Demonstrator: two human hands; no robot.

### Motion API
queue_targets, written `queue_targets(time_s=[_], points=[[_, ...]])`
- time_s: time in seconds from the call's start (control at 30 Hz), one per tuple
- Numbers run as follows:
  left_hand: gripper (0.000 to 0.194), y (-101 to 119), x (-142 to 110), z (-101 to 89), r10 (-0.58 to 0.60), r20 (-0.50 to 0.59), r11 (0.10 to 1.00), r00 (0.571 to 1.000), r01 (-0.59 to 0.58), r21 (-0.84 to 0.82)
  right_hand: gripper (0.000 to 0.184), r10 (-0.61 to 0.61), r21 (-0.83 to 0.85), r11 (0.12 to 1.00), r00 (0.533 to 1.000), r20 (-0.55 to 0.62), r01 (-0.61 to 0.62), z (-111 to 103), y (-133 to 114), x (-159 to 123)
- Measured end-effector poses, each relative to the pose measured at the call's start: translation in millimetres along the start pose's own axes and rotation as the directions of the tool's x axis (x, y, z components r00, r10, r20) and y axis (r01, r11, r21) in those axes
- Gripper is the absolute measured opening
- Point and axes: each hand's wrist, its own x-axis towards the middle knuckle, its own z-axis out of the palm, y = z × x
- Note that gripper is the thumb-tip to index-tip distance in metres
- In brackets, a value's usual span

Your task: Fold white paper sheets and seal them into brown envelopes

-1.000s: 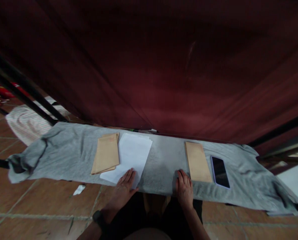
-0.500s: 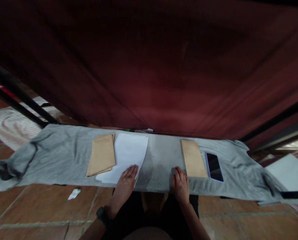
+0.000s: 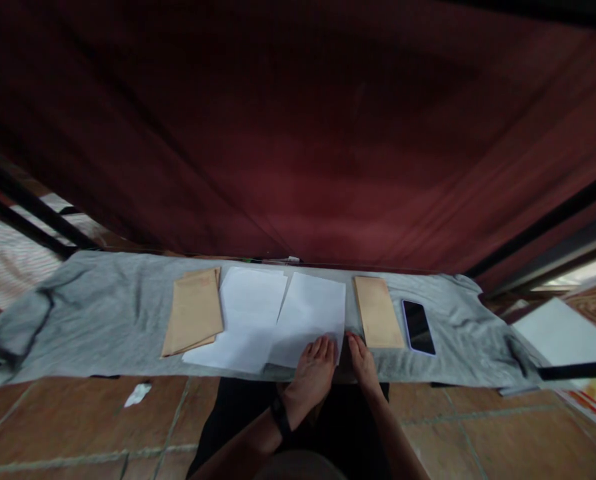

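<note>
My left hand point(image 3: 319, 362) lies flat with its fingers stretched out on the lower right part of a white sheet of paper point(image 3: 312, 307). That sheet sits beside a stack of white paper point(image 3: 253, 313), its left edge close against or over the stack. My right hand point(image 3: 362, 360) rests on the grey cloth just right of the sheet's edge, fingers extended, holding nothing visible. A stack of brown envelopes point(image 3: 194, 312) overlaps the left side of the paper stack. To the right of my right hand lies another brown envelope pile point(image 3: 378, 312).
A phone point(image 3: 419, 327) with a purple edge lies right of the envelopes. Grey cloth point(image 3: 113, 313) covers the narrow bench. A dark red curtain point(image 3: 298, 167) hangs behind it. A white scrap point(image 3: 138, 395) lies on the tiled floor, and black bars point(image 3: 548, 227) frame the sides.
My left hand has moved right from the paper stack, and a single white sheet now lies right of the stack under it. My right hand stays near the right envelopes.
</note>
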Motion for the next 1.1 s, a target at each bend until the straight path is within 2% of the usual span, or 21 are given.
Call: queue_targets(time_s=[0.1, 0.23, 0.3, 0.4, 0.53, 0.63, 0.77, 0.87, 0.97, 1.1], points=[[0.052, 12, 4, 7.3, 0.004, 0.008, 1.000, 1.000, -0.004, -0.001, 0.045, 0.078, 0.054, 0.996, 0.997, -0.016, -0.077, 3, 6, 7], [0.045, 19, 5, 10.4, 0.011, 0.024, 0.998, 1.000, -0.010, -0.061, 0.041, 0.074, 0.059, 0.995, 0.997, 0.034, -0.076, 7, 13, 17], [0.048, 18, 3, 10.3, -0.002, 0.034, 0.993, 0.999, 0.006, -0.117, 0.041, 0.069, 0.052, 0.996, 0.996, 0.052, -0.072, 6, 15, 21], [0.054, 3, -2, 10.7, -0.057, 0.011, 0.984, 0.998, 0.058, -0.167, 0.044, 0.063, 0.025, 0.998, 0.997, 0.044, -0.065, 1, 16, 28], [0.045, -36, -8, 13.8, -0.164, -0.080, 0.979, 0.983, 0.152, -0.134, 0.042, 0.037, -0.026, 0.999, 0.999, 0.012, -0.037, -4, 15, 37], [0.045, -60, -14, 16.8, -0.202, -0.074, 0.977, 0.977, 0.195, -0.089, 0.040, 0.015, -0.078, 0.997, 1.000, -0.011, -0.016, -2, 12, 38], [0.044, -68, -25, 20.3, -0.180, -0.044, 0.983, 0.983, 0.178, -0.041, 0.042, -0.005, -0.141, 0.990, 0.999, -0.033, 0.000, 4, 5, 29], [0.043, -64, -29, 22.1, -0.165, -0.052, 0.986, 0.985, 0.164, -0.015, 0.043, -0.084, -0.265, 0.962, 0.995, -0.062, 0.065, 8, -4, 17], [0.044, -62, -24, 21.6, -0.160, -0.076, 0.987, 0.984, 0.159, -0.022, 0.043, -0.232, -0.403, 0.893, 0.972, -0.027, 0.202, 13, -17, 5], [0.046, -59, 1, 18.2, -0.065, -0.117, 0.998, 0.991, 0.061, -0.034, 0.046, -0.318, -0.385, 0.864, 0.944, 0.085, 0.326, 26, -32, 0]])
